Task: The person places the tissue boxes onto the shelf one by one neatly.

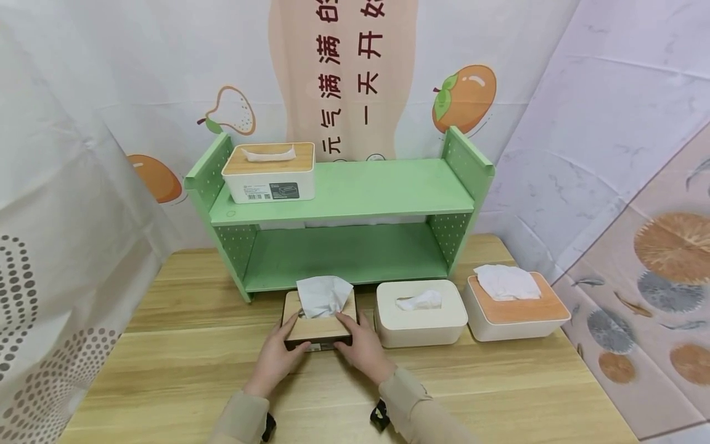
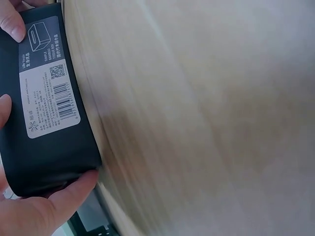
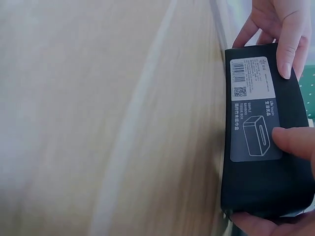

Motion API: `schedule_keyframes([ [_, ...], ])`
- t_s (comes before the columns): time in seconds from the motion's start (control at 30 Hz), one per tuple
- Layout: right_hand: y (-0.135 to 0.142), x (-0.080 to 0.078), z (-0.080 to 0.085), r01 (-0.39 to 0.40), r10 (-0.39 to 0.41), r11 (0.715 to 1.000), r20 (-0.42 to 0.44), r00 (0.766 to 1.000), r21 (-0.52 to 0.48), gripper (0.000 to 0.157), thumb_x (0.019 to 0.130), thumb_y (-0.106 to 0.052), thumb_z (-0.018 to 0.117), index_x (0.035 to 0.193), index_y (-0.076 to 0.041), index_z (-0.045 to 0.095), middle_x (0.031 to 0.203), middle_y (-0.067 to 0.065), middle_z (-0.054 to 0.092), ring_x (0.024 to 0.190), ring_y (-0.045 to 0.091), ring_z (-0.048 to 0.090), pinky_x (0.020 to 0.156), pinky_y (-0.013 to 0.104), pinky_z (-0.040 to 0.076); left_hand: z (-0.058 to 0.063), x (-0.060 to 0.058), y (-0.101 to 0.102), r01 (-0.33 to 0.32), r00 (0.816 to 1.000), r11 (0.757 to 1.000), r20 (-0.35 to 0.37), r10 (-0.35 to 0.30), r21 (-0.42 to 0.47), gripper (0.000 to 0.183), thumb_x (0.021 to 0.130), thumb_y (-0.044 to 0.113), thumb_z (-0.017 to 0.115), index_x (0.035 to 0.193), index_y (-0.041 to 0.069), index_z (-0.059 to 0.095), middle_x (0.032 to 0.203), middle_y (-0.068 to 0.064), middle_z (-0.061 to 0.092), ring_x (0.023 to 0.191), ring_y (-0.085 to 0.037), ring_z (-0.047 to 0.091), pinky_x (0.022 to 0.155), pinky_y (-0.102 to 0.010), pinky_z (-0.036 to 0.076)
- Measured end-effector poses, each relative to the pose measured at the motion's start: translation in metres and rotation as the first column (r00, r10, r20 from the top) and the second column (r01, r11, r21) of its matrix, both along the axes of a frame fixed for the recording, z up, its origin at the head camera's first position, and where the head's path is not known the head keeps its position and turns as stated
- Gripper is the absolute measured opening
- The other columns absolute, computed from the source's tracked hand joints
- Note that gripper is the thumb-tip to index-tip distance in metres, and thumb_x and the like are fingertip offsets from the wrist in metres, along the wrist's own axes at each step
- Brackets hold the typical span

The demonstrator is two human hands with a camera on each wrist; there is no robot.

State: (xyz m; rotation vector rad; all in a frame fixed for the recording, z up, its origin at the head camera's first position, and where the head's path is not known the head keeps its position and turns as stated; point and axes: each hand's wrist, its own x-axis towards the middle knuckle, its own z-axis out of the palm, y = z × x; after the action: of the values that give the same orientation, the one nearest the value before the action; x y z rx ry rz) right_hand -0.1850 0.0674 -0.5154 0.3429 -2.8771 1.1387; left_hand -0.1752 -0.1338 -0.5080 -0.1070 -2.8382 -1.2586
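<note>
A black tissue box with a light wooden lid [image 1: 317, 327] sits on the table just in front of the green shelf, a white tissue [image 1: 324, 295] sticking up from its slot. My left hand [image 1: 275, 356] grips its left end, and my right hand [image 1: 364, 349] grips the right end. Both thumbs lie against the front side, with other fingers round the ends. The wrist views show that side's grey and white label [image 2: 49, 78], with a barcode and a box drawing. In the right wrist view the right thumb [image 3: 293, 140] touches the label's edge.
A two-tier green shelf [image 1: 355, 185] stands behind; on its upper board at left is a white tissue box with a wooden lid [image 1: 249, 185]. To the right on the table are a cream tissue box [image 1: 418, 336] and a white one with an orange-brown lid [image 1: 516, 311].
</note>
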Motion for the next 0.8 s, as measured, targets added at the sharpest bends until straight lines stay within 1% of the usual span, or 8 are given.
schedule_keyframes([
  [0.17,-0.002,0.002,0.001,0.017,-0.017,1.0,0.004,1.0,-0.01,0.061,0.078,-0.019,0.075,0.133,-0.019,0.05,0.137,0.036,0.036,0.118,0.049,0.046,0.091,0.053,0.046,-0.002,-0.001,-0.001,-0.013,1.0,1.0,-0.002,0.013,0.008,0.069,0.08,0.017,0.073,0.14,0.006,0.041,0.139,-0.03,0.04,0.124,-0.046,0.042,0.102,-0.055,0.036],
  [0.37,-0.005,0.002,0.002,0.043,-0.043,0.999,-0.005,0.999,-0.021,0.061,0.076,-0.021,0.076,0.132,-0.018,0.051,0.135,0.033,0.041,0.117,0.048,0.048,0.092,0.053,0.046,-0.001,-0.001,-0.002,-0.024,1.0,1.0,0.016,0.024,0.012,0.068,0.08,0.017,0.072,0.139,0.005,0.041,0.141,-0.031,0.035,0.127,-0.046,0.039,0.104,-0.055,0.035],
  [0.57,-0.009,0.002,0.004,0.066,-0.068,0.997,-0.038,0.997,-0.035,0.062,0.075,-0.023,0.077,0.132,-0.019,0.052,0.136,0.031,0.041,0.115,0.047,0.051,0.092,0.051,0.046,0.004,0.0,-0.003,-0.042,0.999,0.999,-0.001,0.042,0.002,0.066,0.08,0.016,0.072,0.139,0.006,0.042,0.141,-0.037,0.029,0.128,-0.05,0.034,0.103,-0.057,0.034],
  [0.73,-0.01,0.002,0.007,0.066,-0.069,0.997,-0.085,0.994,-0.044,0.063,0.075,-0.022,0.077,0.132,-0.02,0.052,0.141,0.026,0.04,0.115,0.041,0.054,0.092,0.046,0.048,0.01,0.003,-0.004,-0.045,0.999,0.999,-0.024,0.045,0.009,0.066,0.08,0.014,0.072,0.138,0.005,0.043,0.14,-0.038,0.03,0.127,-0.05,0.036,0.101,-0.057,0.035],
  [0.8,-0.01,0.003,0.008,0.061,-0.066,0.997,-0.098,0.993,-0.051,0.063,0.075,-0.022,0.077,0.133,-0.02,0.052,0.142,0.027,0.038,0.116,0.041,0.053,0.092,0.045,0.048,0.012,0.004,-0.003,-0.047,0.998,0.999,-0.037,0.047,0.005,0.065,0.08,0.013,0.072,0.138,0.005,0.044,0.14,-0.038,0.031,0.126,-0.051,0.036,0.101,-0.057,0.036],
])
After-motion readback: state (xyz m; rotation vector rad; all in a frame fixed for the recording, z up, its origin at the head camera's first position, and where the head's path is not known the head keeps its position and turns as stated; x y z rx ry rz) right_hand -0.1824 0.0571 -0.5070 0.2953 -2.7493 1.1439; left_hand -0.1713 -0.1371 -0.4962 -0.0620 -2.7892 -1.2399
